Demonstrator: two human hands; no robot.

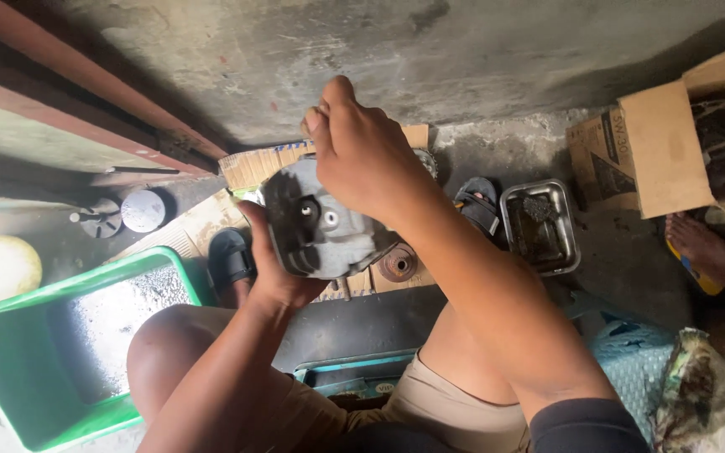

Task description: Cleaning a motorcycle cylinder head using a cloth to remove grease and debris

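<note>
My left hand (272,277) clamped under the grey engine casting (316,222), right hand (362,151) gripping its top edge, above a green tub (10,352).

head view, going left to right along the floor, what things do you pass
green plastic tub → round silver metal disc → grey metal engine part held in both hands → rectangular steel tray → brown cardboard box

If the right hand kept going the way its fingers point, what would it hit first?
Probably the strip of corrugated cardboard just beyond the right hand, then the concrete wall; depth is hard to judge.
</note>
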